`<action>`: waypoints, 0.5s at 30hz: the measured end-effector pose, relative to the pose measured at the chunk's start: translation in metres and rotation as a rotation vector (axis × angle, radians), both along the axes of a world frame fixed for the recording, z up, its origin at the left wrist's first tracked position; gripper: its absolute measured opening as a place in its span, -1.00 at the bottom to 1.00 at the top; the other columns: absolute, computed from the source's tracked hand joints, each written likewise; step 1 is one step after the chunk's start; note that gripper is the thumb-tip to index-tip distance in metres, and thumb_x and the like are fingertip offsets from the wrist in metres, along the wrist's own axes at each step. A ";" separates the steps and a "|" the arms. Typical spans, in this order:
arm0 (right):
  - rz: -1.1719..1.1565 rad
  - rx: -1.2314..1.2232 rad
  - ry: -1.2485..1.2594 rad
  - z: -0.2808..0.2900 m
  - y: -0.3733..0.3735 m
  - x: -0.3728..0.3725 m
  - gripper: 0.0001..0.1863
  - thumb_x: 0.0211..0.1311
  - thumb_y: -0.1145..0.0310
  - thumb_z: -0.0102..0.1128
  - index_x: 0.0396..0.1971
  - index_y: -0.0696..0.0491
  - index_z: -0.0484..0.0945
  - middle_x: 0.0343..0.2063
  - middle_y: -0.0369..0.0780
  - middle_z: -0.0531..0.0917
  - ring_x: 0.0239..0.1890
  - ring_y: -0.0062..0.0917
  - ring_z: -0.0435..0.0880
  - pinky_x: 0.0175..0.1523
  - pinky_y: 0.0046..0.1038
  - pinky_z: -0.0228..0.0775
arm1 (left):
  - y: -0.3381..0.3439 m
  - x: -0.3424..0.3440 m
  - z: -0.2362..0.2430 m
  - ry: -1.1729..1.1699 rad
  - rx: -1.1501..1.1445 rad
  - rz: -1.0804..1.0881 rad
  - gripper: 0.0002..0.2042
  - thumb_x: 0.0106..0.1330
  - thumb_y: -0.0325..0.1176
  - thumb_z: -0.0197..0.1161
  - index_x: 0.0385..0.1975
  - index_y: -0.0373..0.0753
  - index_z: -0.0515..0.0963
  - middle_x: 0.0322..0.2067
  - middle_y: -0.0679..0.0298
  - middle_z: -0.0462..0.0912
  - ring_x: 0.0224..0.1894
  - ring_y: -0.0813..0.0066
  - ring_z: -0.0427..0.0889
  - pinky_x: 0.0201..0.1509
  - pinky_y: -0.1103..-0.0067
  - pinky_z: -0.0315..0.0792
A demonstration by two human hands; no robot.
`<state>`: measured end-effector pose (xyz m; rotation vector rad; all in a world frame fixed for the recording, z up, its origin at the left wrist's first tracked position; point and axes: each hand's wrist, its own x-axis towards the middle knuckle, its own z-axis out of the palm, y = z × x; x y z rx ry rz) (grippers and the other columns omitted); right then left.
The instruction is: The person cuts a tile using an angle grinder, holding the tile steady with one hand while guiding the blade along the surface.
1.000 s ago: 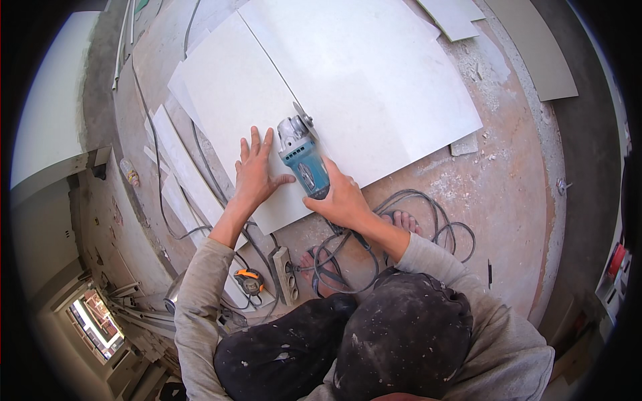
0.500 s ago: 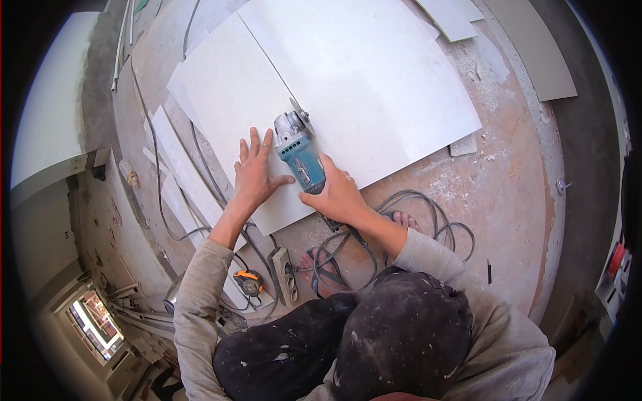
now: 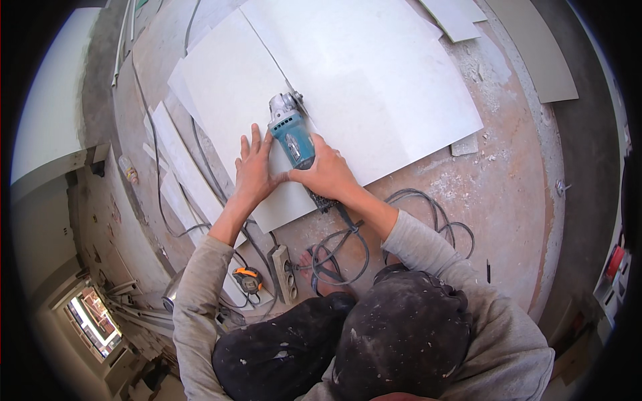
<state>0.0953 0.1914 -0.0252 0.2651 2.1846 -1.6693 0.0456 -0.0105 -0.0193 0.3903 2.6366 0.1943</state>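
Note:
My right hand point(image 3: 326, 170) is wrapped round the rear body of a teal angle grinder point(image 3: 293, 142). The grinder's silver head points away from me, and its thin disc stands on edge at a dark straight line in a large white tile point(image 3: 381, 87). That line runs from the disc to the far edge. My left hand point(image 3: 254, 167) lies with fingers spread on the tile, left of the grinder, its thumb close to my right hand. Whether the left fingers touch the grinder's side I cannot tell. The power cord point(image 3: 348, 217) leaves the grinder's tail towards me.
A power strip point(image 3: 284, 274) and an orange-black tape measure point(image 3: 248, 279) lie near my left knee. Looped cable point(image 3: 438, 217) spreads over the dusty floor near my feet. White tile strips point(image 3: 179, 150) lie at the left. More cut pieces point(image 3: 449, 19) sit at the far right.
The grinder has moved away from me and slightly left along the line, with my right hand on it. My left hand has barely shifted; the hands are now closer together.

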 end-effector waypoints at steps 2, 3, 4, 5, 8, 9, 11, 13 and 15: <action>-0.013 0.027 0.007 -0.004 0.000 0.001 0.09 -0.09 -0.07 0.55 0.35 0.29 0.27 -0.02 0.19 0.66 0.06 0.05 0.67 0.18 -0.16 0.50 | 0.001 0.000 0.000 0.002 -0.002 -0.005 0.13 -0.02 -0.05 0.64 0.56 -0.03 0.05 0.60 -0.03 -0.24 0.57 -0.37 -0.18 0.38 -0.35 0.11; -0.012 0.025 0.008 -0.003 -0.001 0.002 0.09 -0.09 -0.07 0.55 0.35 0.29 0.27 -0.02 0.19 0.66 0.06 0.05 0.67 0.18 -0.16 0.50 | -0.001 0.000 0.000 0.000 -0.006 -0.008 0.14 -0.03 -0.03 0.64 0.57 -0.02 0.04 0.60 -0.04 -0.24 0.57 -0.38 -0.17 0.37 -0.35 0.12; -0.019 0.018 0.027 -0.003 -0.002 0.005 0.08 -0.07 -0.05 0.54 0.36 0.28 0.25 -0.02 0.19 0.66 0.06 0.05 0.67 0.18 -0.15 0.50 | -0.002 0.000 0.000 -0.002 -0.011 -0.012 0.15 -0.04 -0.01 0.64 0.57 -0.01 0.03 0.60 -0.04 -0.24 0.57 -0.39 -0.17 0.36 -0.35 0.12; -0.026 0.011 0.045 -0.002 -0.002 0.009 0.06 -0.05 -0.03 0.52 0.37 0.28 0.24 -0.02 0.19 0.66 0.07 0.05 0.67 0.18 -0.15 0.50 | -0.003 0.000 0.000 -0.002 -0.013 -0.010 0.15 -0.04 -0.01 0.64 0.57 -0.01 0.03 0.60 -0.04 -0.24 0.57 -0.39 -0.17 0.36 -0.35 0.12; -0.012 0.004 0.017 0.001 0.002 0.017 0.04 -0.02 0.02 0.49 0.38 0.26 0.22 -0.02 0.19 0.66 0.06 0.05 0.68 0.18 -0.14 0.50 | -0.001 0.001 0.000 0.002 -0.008 -0.007 0.19 -0.07 0.03 0.65 0.58 0.03 0.00 0.60 -0.04 -0.23 0.57 -0.39 -0.17 0.36 -0.35 0.12; -0.012 0.005 0.016 0.001 0.003 0.021 0.04 -0.02 0.02 0.49 0.38 0.26 0.22 -0.02 0.19 0.66 0.06 0.05 0.68 0.18 -0.14 0.50 | 0.002 0.000 0.002 0.000 0.004 0.000 0.21 -0.09 0.04 0.65 0.59 0.04 -0.02 0.60 -0.04 -0.23 0.57 -0.39 -0.17 0.36 -0.35 0.12; -0.006 0.043 0.017 0.000 0.004 0.029 0.02 -0.02 0.07 0.46 0.39 0.26 0.21 -0.04 0.17 0.67 0.04 0.05 0.69 0.17 -0.14 0.50 | 0.004 0.000 0.004 -0.003 0.017 0.007 0.23 -0.10 0.05 0.66 0.59 0.05 -0.03 0.60 -0.04 -0.23 0.57 -0.39 -0.17 0.36 -0.35 0.12; -0.002 0.031 0.011 0.002 0.006 0.036 0.01 -0.02 0.08 0.46 0.39 0.27 0.20 -0.05 0.17 0.68 0.03 0.05 0.69 0.17 -0.14 0.50 | 0.004 0.000 0.004 -0.001 -0.009 0.008 0.25 -0.13 0.07 0.66 0.59 0.05 -0.03 0.60 -0.04 -0.23 0.57 -0.39 -0.17 0.37 -0.36 0.11; 0.000 0.019 0.004 0.003 0.007 0.041 0.01 -0.02 0.09 0.46 0.39 0.27 0.20 -0.06 0.16 0.68 0.02 0.05 0.70 0.16 -0.14 0.51 | 0.004 0.000 0.003 -0.004 -0.018 0.007 0.25 -0.13 0.08 0.66 0.59 0.05 -0.04 0.60 -0.04 -0.23 0.57 -0.39 -0.17 0.36 -0.36 0.11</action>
